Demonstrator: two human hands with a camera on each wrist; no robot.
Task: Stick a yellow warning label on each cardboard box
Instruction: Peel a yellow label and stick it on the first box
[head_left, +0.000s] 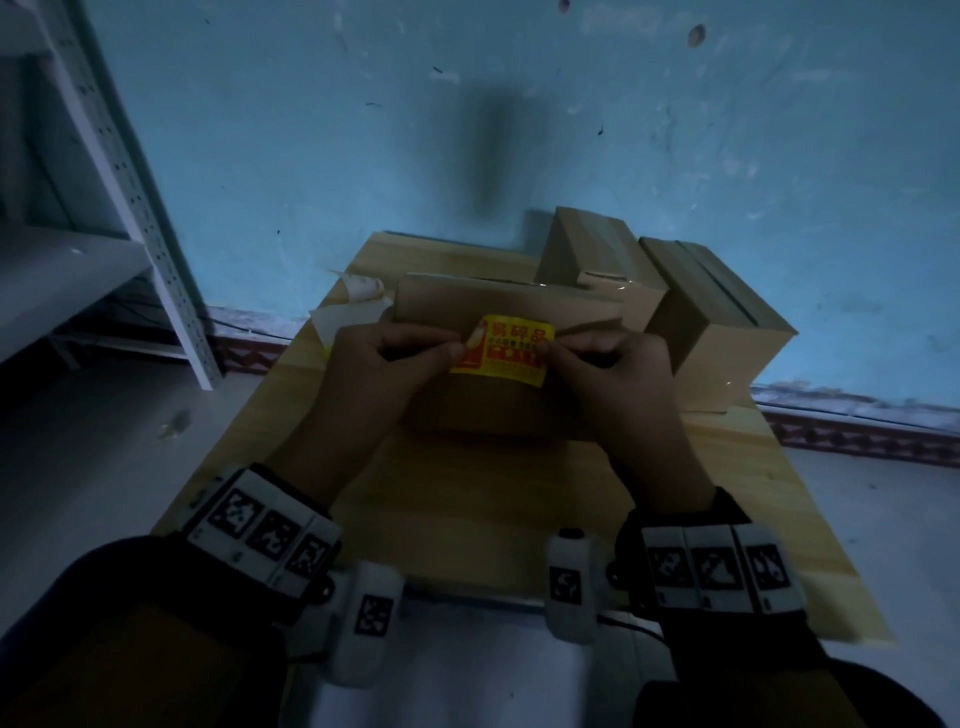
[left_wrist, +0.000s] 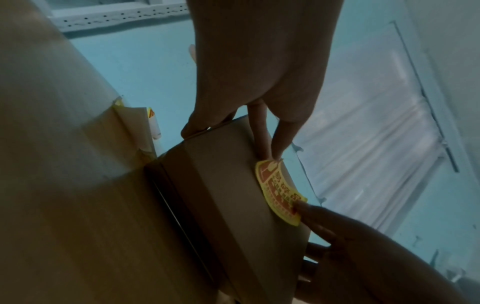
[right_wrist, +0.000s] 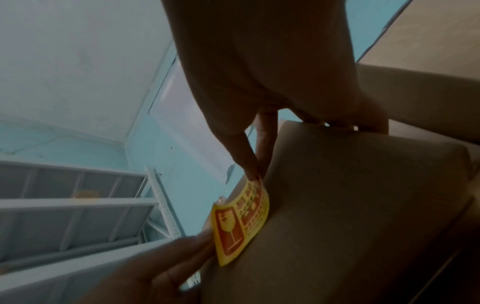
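Note:
A yellow warning label (head_left: 501, 351) with red print hangs bowed just over the top of a flat cardboard box (head_left: 467, 410) in the middle of the wooden table (head_left: 467, 499). My left hand (head_left: 457, 349) pinches the label's left end, the one with the glass symbol. My right hand (head_left: 545, 354) pinches its right end. In the left wrist view thumb and forefinger (left_wrist: 275, 156) hold the label (left_wrist: 278, 191) against the box (left_wrist: 221, 185), and other fingers reach over the box's far edge. The right wrist view shows the label (right_wrist: 241, 222) curved beside the box (right_wrist: 350, 205).
Two more cardboard boxes (head_left: 597, 249) (head_left: 722, 317) stand at the table's back right, close to the blue wall. Curled label backing sheets (head_left: 353, 306) lie at the back left. A grey metal shelf rack (head_left: 156, 249) stands to the left on the floor.

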